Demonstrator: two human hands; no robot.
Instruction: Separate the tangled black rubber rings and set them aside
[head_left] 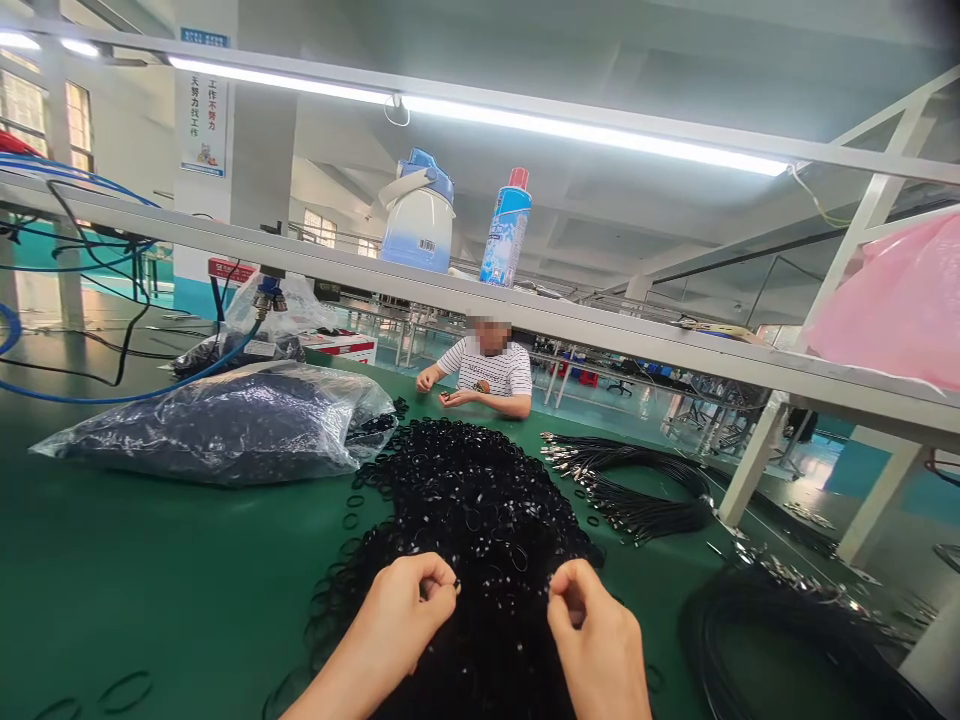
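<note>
Both hands hover over a large heap of black rings point(465, 470) spread on the green tabletop. Thumb and forefinger of my left hand point(409, 615) are pinched together, with a tiny dark bit showing at the tips; what it is cannot be made out against the black heap. To the right, my right hand point(596, 635) is also closed in a pinch, and anything between its fingertips is too small to tell. The two hands are apart, with the heap between them. A few loose rings point(126, 690) lie on the table at lower left.
A clear plastic bag point(225, 425) of dark items lies left of the heap. Bundles of black cords with metal ends point(645, 490) and a coil point(795, 640) lie right. Overhead, a shelf point(615, 325) holds a jug point(420, 215) and spray can point(506, 230). A person point(491, 375) sits opposite.
</note>
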